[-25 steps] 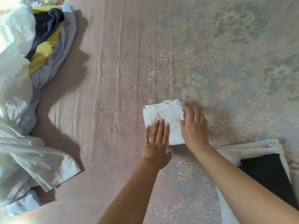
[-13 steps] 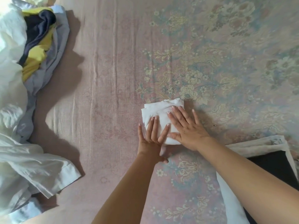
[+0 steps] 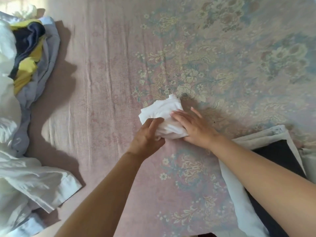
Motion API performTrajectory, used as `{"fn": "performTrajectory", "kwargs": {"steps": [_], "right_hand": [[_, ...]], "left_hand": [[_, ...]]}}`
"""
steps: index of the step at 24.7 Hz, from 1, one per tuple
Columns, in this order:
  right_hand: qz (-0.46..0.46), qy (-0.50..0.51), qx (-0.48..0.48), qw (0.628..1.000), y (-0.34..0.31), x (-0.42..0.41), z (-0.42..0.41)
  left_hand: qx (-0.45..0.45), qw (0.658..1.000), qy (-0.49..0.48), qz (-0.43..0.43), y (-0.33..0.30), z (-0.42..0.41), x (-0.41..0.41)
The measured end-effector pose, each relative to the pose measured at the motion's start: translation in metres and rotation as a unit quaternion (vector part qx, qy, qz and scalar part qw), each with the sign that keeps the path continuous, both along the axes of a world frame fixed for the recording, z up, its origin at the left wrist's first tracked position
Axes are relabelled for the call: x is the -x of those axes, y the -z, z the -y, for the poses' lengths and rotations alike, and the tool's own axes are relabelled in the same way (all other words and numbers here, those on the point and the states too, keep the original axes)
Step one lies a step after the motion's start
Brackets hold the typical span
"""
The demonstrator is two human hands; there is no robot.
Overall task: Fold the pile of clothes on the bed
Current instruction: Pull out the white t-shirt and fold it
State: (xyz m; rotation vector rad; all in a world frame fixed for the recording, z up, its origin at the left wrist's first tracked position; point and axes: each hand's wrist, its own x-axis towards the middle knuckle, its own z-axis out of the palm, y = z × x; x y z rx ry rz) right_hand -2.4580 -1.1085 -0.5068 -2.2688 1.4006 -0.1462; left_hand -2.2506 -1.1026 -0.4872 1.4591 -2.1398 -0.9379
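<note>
A small white folded garment point(image 3: 162, 112) lies in the middle of the bed and is lifted a little at its near side. My left hand point(image 3: 147, 135) grips its near left edge with curled fingers. My right hand point(image 3: 195, 127) lies on its right side with fingers straight, the thumb tucked under the cloth. A pile of unfolded clothes point(image 3: 20, 86), white, grey, yellow and navy, sits at the left edge of the bed.
The bed is covered by a pink sheet with a floral pattern point(image 3: 205, 69). A stack of folded clothes point(image 3: 277, 151), pale cloth with a black piece on top, lies at the right under my right forearm.
Both hands lay flat on the white garment before. Now my left hand has curled round its near edge and the garment has bunched up and lifted slightly off the bed.
</note>
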Motion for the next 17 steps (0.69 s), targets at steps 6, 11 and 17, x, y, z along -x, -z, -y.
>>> {"fn": "performTrajectory", "kwargs": {"steps": [6,11,17], "right_hand": [[0.334,0.208,-0.135,0.91,-0.083,-0.01,-0.033],[0.35,0.325,-0.195,0.857,-0.147,0.054,-0.072],[0.058,0.293,0.123,0.946,-0.201,0.173,-0.13]], "left_hand": [[-0.219,0.956,-0.047,-0.188,-0.087,0.017,-0.009],[-0.485,0.833,-0.046,-0.262,-0.154,0.023,0.041],[-0.067,0.94,0.327,0.077,-0.208,-0.007,0.218]]}}
